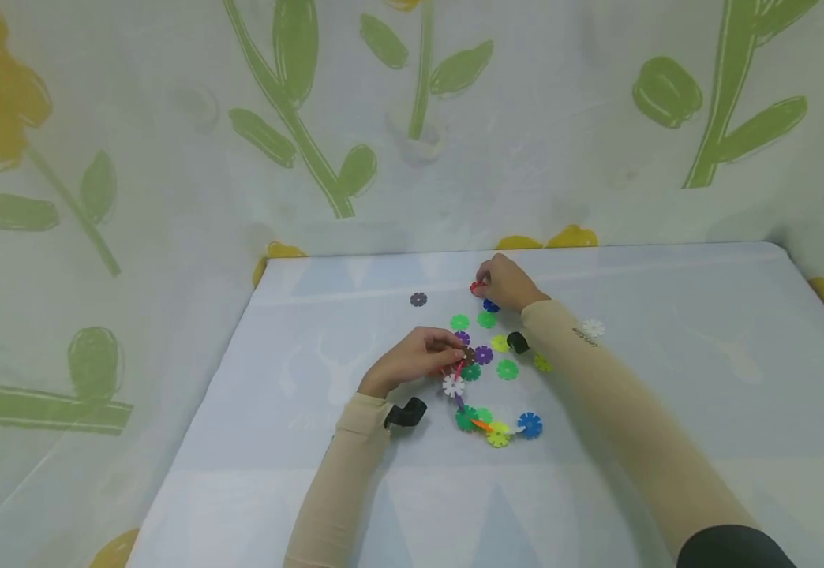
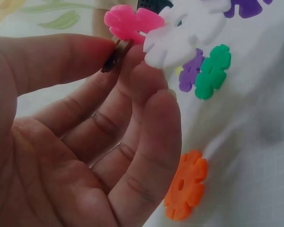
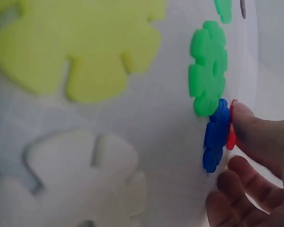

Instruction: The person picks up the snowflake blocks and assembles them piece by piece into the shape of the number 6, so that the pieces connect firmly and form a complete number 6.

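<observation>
My left hand (image 1: 412, 359) pinches a brown notched plastic flower disc (image 2: 116, 54) between thumb and fingers. Joined to it is a pink disc (image 2: 132, 21), which meets a white disc (image 2: 180, 33). From there a curved chain of interlocked discs runs over the table toward me, through green and yellow (image 1: 498, 435) to a blue disc (image 1: 529, 425) at its end. Farther off, the right hand (image 1: 507, 285) reaches over the table and pinches a red disc (image 3: 232, 125) at its edge. Right beside the red one lies a dark blue disc (image 3: 217, 136).
Loose flower discs lie between and around the hands: green (image 1: 507, 369), purple (image 1: 483, 355) and yellow (image 1: 500, 343) among them. A grey disc (image 1: 418, 299) is at the back left, a white disc (image 1: 593, 327) beyond the right forearm. A patterned curtain (image 1: 455, 189) hangs behind the table.
</observation>
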Tool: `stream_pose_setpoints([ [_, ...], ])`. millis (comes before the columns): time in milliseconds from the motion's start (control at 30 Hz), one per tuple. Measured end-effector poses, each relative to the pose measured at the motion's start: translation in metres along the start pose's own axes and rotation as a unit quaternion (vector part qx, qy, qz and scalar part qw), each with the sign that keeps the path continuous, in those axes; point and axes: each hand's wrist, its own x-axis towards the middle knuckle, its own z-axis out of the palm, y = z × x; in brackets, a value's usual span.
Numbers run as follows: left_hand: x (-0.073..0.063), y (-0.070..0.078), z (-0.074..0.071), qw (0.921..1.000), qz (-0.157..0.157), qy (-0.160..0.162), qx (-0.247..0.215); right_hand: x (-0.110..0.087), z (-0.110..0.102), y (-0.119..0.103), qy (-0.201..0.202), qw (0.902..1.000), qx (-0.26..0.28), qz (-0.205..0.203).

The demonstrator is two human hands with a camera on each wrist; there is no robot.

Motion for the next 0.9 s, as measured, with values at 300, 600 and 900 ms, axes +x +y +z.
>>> stream_pose_setpoints([
  [300, 0.0, 0.0, 0.0, 0.9999, -0.008, -0.009, 0.003, -0.014, -0.008, 0.004, 0.001, 0.9983, 0.048, -0.034],
  [600, 0.0, 0.001, -0.002, 0.9998, -0.009, -0.011, 0.015, -0.07, -0.012, 0.006, -0.003, 0.983, 0.132, -0.128],
  [900, 0.001, 0.0, 0.0, 0.9997, -0.016, -0.004, 0.016, -0.108, 0.001, 0.015, -0.036, 0.9696, 0.171, -0.172],
])
